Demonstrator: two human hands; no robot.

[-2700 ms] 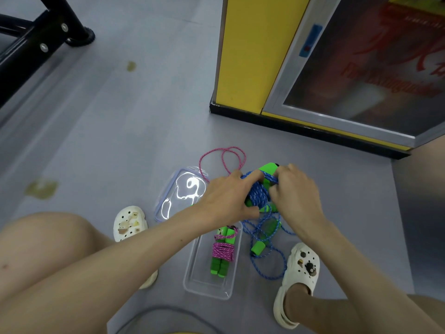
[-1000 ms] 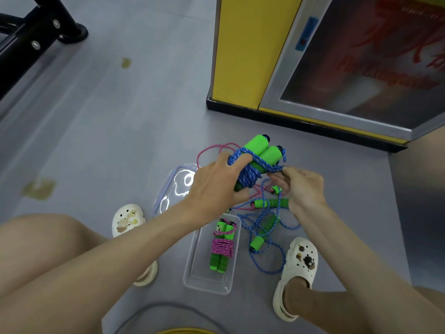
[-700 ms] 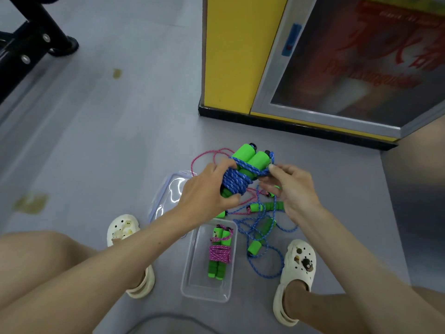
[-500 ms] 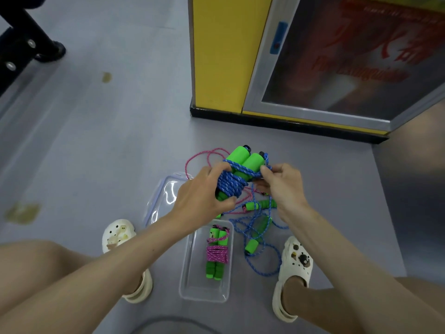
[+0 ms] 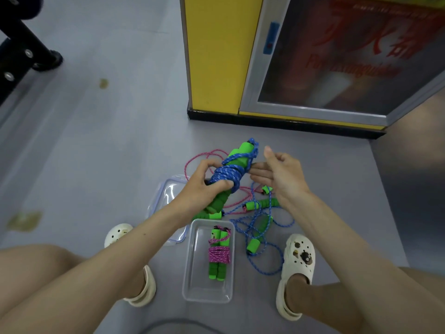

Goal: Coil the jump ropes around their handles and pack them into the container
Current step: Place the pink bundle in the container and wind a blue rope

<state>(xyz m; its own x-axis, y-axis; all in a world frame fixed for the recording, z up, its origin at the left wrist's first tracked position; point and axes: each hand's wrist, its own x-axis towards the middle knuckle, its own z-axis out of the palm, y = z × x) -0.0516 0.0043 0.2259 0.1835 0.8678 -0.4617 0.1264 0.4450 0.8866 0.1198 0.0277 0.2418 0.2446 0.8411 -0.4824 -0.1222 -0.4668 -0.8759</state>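
Note:
My left hand (image 5: pixel 204 186) grips a coiled blue jump rope (image 5: pixel 228 175), its blue cord wound round two green foam handles held tilted above the floor. My right hand (image 5: pixel 279 174) hovers just to its right with fingers spread, holding nothing. Below, a clear plastic container (image 5: pixel 192 280) on the floor holds a pink jump rope (image 5: pixel 219 254) coiled round green handles. A loose blue rope with green handles (image 5: pixel 261 227) lies tangled right of the container. A loose pink rope (image 5: pixel 204 156) lies behind my left hand.
The container's clear lid (image 5: pixel 168 196) lies on the grey floor left of my left forearm. My white clogs (image 5: pixel 297 261) stand either side of the container. A yellow cabinet (image 5: pixel 216 56) with a glass door stands beyond. A black metal frame (image 5: pixel 21 51) is at far left.
My right hand has let go of the blue cord and opened. The wound blue bundle has tilted and stays in my left hand. The view shifted slightly.

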